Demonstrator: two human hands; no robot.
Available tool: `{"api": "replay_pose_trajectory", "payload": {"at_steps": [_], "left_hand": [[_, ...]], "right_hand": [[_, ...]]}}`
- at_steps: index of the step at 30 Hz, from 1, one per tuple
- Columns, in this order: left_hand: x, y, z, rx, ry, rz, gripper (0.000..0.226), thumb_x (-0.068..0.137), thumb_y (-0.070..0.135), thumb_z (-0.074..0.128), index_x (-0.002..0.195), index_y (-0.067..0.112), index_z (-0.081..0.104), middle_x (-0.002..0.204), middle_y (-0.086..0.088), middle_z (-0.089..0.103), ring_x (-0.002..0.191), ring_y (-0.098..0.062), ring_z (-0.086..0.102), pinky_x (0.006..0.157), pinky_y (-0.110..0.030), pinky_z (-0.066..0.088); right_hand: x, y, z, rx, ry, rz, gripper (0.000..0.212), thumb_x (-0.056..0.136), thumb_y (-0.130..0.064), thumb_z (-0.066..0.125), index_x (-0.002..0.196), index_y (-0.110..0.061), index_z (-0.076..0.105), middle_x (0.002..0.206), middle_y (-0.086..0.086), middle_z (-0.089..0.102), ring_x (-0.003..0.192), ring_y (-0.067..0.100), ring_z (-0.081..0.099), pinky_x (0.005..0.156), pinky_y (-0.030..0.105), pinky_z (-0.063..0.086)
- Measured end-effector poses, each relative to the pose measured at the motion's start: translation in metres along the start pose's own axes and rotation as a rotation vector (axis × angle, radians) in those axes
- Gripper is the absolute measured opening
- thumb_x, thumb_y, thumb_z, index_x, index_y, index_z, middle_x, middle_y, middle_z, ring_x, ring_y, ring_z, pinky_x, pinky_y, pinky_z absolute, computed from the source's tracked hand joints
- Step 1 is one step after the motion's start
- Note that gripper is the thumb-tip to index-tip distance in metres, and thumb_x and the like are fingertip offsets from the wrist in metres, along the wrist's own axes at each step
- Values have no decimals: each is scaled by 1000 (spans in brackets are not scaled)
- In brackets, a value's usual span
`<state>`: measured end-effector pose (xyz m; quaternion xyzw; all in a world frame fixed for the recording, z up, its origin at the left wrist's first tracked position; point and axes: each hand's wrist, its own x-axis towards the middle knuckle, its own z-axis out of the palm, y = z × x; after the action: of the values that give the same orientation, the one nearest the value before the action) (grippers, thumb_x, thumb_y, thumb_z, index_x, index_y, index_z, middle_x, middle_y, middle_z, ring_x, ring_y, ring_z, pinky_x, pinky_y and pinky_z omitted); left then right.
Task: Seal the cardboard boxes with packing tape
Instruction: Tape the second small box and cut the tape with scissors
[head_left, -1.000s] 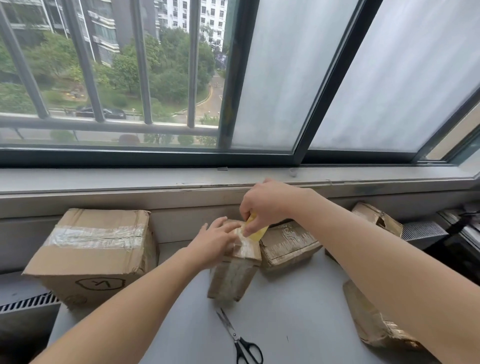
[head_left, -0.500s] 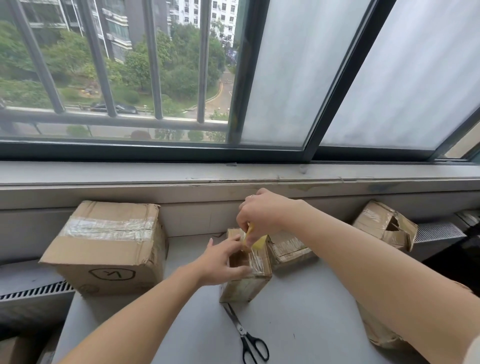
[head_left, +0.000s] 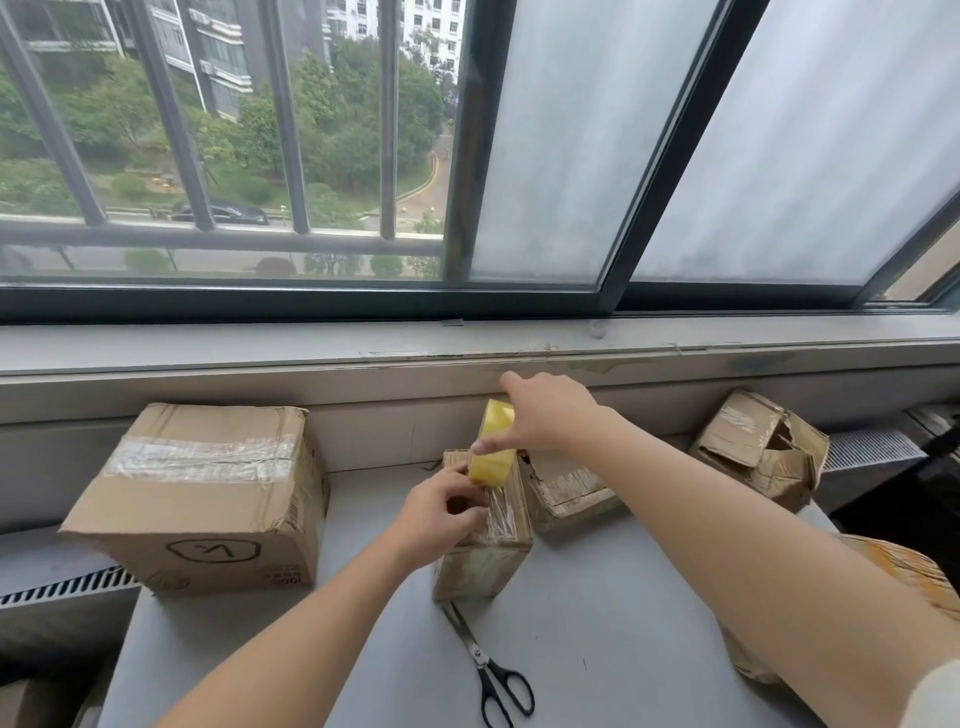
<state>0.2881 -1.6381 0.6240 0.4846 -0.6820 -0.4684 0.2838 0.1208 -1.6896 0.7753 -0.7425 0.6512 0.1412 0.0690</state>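
The small box (head_left: 478, 566) was recorded standing on end. Above its top, the right hand (head_left: 553, 418) was found curled round the tape roll (head_left: 493, 457); at its near top edge, the tape strip (head_left: 501, 514) was pinched by the nearer left hand (head_left: 439, 517).

A bare strip of table (head_left: 363, 504) runs between the big box (head_left: 208, 499) on the left and the small box (head_left: 488, 556) in the middle, wide enough for a hand to pass back to the wall (head_left: 363, 441). The front of the table lies open too, save for the scissors (head_left: 475, 649), whose blades reach the small box's foot. Above that box it is crowded: the left hand (head_left: 441, 514) grips its top and the right hand (head_left: 550, 415) holds the tape roll (head_left: 493, 447) over it. A second box (head_left: 571, 493) presses against its right side. Further right the forearm crosses the bare stretch before the torn box (head_left: 758, 447), and another box (head_left: 914, 577) blocks the right edge
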Motion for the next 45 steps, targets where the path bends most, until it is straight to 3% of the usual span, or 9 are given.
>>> {"api": "replay_pose_trajectory", "payload": {"at_steps": [4,8,11,15,22,31,38,42,45], "left_hand": [[0,2,2,1,32,11,10,84,15,81,85,26,79,132,28,55,117,-1,58,96,-9,41],[-1,-5,6,-9,49,-17,15,79,25,87,91,24,79,132,18,60,133,-4,52,113,-37,42],[-5,-5,7,75,-1,-6,41,66,52,88,98,29,78,122,36,56,144,1,37,120,-54,31],[-6,-4,5,253,-56,26,36,71,49,89,99,48,66,141,31,47,150,1,23,116,-76,1],[-12,-12,2,320,-130,90,36,79,44,84,110,42,66,132,33,50,141,19,9,117,-75,-2],[-19,-4,-14,276,-242,79,26,81,35,83,97,43,64,132,29,54,146,13,14,119,-72,0],[-15,1,-11,127,-39,53,16,84,38,79,76,34,66,108,23,71,133,10,46,121,-57,13],[-11,10,-7,60,132,63,26,86,46,69,84,25,54,93,4,65,94,-14,62,90,-41,50],[0,19,-8,77,214,-27,30,95,50,62,101,23,49,104,2,60,92,-18,63,83,-43,53]], "right_hand": [[-5,7,19,496,-57,40,95,77,-67,78,150,-21,41,140,5,57,122,25,57,89,35,51],[-7,3,48,1108,-20,98,87,76,-33,91,149,-22,44,126,3,61,109,23,65,87,42,62],[-14,-1,49,1431,71,42,72,80,-11,88,142,-21,51,116,9,68,100,21,71,88,46,62],[-27,-4,43,1363,153,-178,74,81,-4,85,142,-25,51,108,4,67,89,9,66,81,30,60],[-35,6,49,1391,158,-328,84,81,2,84,150,-26,45,97,9,66,84,14,65,83,31,59],[-10,0,71,1402,193,-147,72,85,-8,83,145,-26,49,103,12,74,89,16,70,82,36,62],[-6,1,78,1587,146,-117,70,87,-9,81,146,-28,48,110,11,73,96,21,71,73,35,60],[-3,-1,86,1651,160,-132,71,86,-10,83,145,-32,49,107,5,73,99,21,70,84,43,61],[-1,-2,90,1679,145,-126,72,85,-8,82,144,-33,48,109,8,72,100,20,70,83,40,60]]}}
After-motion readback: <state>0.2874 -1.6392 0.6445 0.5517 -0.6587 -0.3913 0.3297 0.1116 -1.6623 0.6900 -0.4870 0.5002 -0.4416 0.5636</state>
